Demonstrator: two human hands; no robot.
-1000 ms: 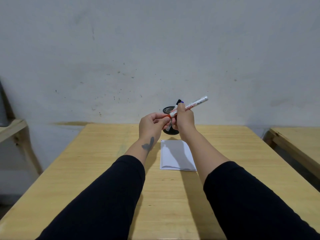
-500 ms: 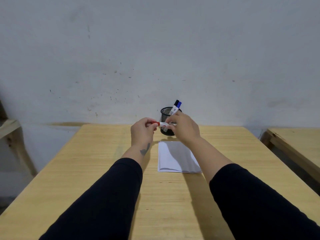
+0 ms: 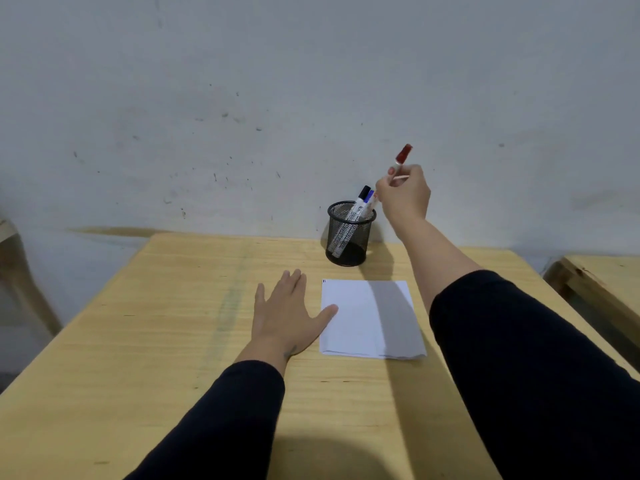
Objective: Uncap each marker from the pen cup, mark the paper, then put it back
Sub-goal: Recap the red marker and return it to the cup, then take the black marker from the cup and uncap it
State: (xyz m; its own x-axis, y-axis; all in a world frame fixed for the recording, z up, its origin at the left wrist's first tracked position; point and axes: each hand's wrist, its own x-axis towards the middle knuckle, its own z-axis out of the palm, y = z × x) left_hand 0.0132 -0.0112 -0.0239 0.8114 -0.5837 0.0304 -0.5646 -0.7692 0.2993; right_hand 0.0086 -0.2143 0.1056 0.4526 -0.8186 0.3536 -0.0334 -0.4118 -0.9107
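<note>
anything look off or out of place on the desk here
Nothing stands out. The pen cup stands upright with two capped markers leaning inside, the paper lies flat, and the right hand holds the red marker beside the cup.

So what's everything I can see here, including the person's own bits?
Black wire-mesh pen cup: one, black, far side of the table by the wall.
Black-capped white marker: one, leaning in the cup.
Blue-capped white marker: one, in the cup beside the black one.
Red-capped white marker: one, held above and right of the cup, cap up.
White sheet of paper: one, flat on the table in front of the cup.
Light wooden table: one, against the grey wall.
Second wooden table: one, partly seen at the right edge.
Left hand: flat on the table, thumb on the paper's edge.
Right hand: raised, fingers closed on the red marker.
</note>
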